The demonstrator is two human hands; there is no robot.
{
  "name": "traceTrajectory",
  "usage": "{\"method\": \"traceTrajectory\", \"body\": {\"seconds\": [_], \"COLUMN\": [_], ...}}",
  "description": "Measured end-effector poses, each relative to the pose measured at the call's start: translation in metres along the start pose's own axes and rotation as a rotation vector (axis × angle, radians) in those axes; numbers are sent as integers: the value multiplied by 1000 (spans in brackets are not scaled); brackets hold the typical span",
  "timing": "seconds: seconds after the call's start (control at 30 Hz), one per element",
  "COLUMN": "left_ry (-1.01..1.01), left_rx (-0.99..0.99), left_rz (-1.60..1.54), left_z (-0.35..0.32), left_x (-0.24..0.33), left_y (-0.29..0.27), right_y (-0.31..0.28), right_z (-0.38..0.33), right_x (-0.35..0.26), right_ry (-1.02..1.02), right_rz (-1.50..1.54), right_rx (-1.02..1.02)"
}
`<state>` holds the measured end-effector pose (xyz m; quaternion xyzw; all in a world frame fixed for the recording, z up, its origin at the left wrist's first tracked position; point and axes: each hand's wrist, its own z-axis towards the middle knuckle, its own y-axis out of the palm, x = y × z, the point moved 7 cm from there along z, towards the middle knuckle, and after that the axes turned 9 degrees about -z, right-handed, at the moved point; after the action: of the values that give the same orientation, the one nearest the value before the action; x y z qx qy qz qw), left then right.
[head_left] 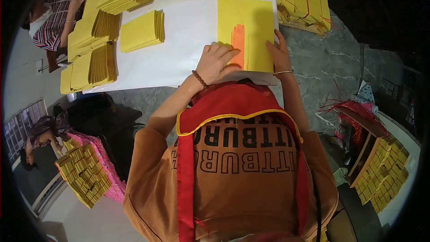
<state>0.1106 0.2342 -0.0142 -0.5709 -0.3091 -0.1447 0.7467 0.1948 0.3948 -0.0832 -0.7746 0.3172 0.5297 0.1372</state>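
Observation:
A flat yellow paper sheet (260, 31) with a long orange patch (238, 40) lies before me at the table's near edge. My left hand (215, 62), a beaded bracelet at its wrist, rests over the sheet's lower left side. Its thumb and forefinger are apart, their tips on the orange patch; the other fingers are partly bent. At the sheet's right edge is my right hand (280, 51), with a thin bangle. Its thumb touches the paper and its forefinger stretches along the edge, apart from the thumb. Neither hand visibly grips anything.
A folded yellow paper stack (141, 33) lies left on the white tabletop (188, 27), near more stacks (89, 69). Tied yellow bundles (307, 0) stand beyond its right side. Another person (56, 13) works far left; one more (45, 132) bends by piled yellow bundles (85, 175).

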Motion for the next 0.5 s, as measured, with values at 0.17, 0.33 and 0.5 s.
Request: {"method": "traceTrajectory", "body": {"seconds": [0.17, 0.33, 0.5], "left_ry": [85, 125, 103], "left_rx": [17, 42, 99], "left_rz": [169, 49, -237], "left_z": [-5, -7, 2], "left_x": [8, 1, -13], "left_y": [6, -2, -10], "right_y": [4, 0, 3], "right_z": [-8, -7, -1], "right_x": [-8, -6, 7], "right_ry": [-298, -382, -53], "right_rz": [-444, -480, -249], "right_rx": [103, 92, -101]}}
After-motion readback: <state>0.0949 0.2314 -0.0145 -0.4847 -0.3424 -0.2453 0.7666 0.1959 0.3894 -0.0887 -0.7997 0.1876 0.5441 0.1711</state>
